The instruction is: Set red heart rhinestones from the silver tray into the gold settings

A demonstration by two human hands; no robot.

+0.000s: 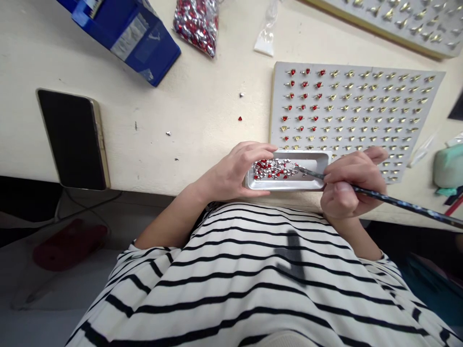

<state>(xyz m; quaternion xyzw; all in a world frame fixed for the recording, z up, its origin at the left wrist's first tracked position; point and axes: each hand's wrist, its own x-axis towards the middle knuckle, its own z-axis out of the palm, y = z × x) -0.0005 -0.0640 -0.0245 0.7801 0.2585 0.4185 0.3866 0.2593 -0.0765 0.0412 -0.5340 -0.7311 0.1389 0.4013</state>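
My left hand (244, 166) grips the left end of a small white tray (314, 184), thumb at the front wall and fingers over the back. Red and silver rhinestones (273, 169) lie heaped in its left half. A thin dark speckled stick (394, 201), like a brush handle or picking pen, is pinched in my right hand (352, 180). Its tip reaches among the stones near the tray's middle. Just behind the tray lies a grey foam board (361, 113) with rows of gold rings; those in the left columns mostly carry red stones.
A phone (74, 140) lies at the left, below a blue bin (126, 38). A bag of red stones (197, 24) and a small clear bag (266, 31) are at the back. Another ring board (405, 21) sits far right. Loose stones (240, 118) dot the table.
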